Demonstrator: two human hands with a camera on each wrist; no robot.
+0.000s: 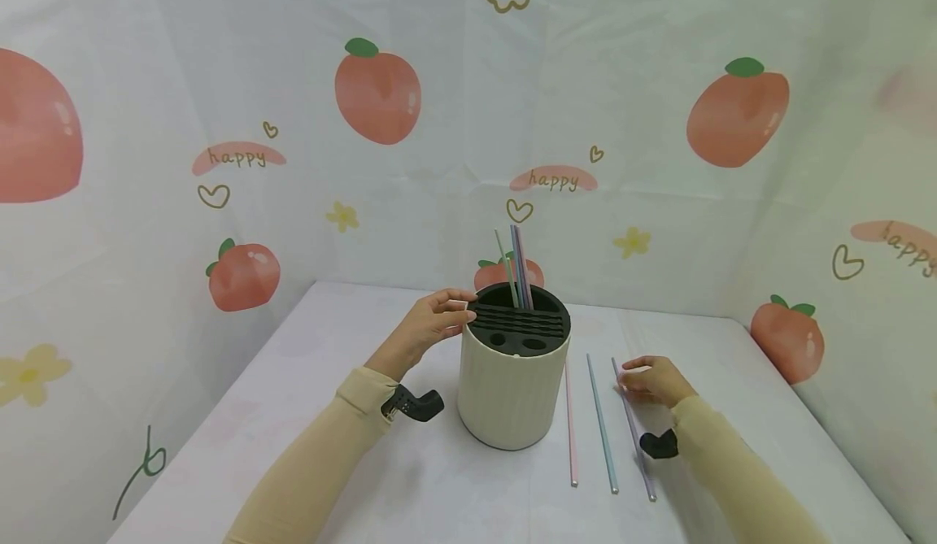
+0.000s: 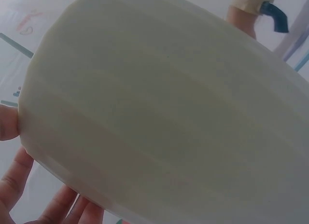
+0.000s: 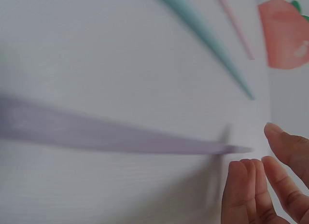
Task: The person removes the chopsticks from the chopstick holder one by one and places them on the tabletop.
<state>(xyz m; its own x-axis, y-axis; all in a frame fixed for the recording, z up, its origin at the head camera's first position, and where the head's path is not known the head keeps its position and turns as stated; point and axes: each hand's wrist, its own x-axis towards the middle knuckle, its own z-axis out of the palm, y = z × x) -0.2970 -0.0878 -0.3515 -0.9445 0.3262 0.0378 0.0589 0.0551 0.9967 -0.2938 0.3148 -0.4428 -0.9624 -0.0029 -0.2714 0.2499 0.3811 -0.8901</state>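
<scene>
A cream utensil holder (image 1: 508,402) with a black slotted top (image 1: 518,341) stands upright on the table. Several pastel chopsticks (image 1: 521,263) lean in its rear compartment. My left hand (image 1: 428,318) touches the holder's upper left side and rim with fairly straight fingers; the left wrist view has its fingertips (image 2: 58,204) against the wall. To the holder's right lie a pink chopstick (image 1: 572,434), a blue chopstick (image 1: 602,424) and a purple chopstick (image 1: 635,438). By the purple one's far end is my right hand (image 1: 654,380), thumb and fingers apart, gripping nothing.
The white table (image 1: 293,414) meets a patterned cloth backdrop (image 1: 454,105) behind and at the sides. Black wrist cameras (image 1: 417,404) are strapped at both wrists, the right one close above the purple chopstick.
</scene>
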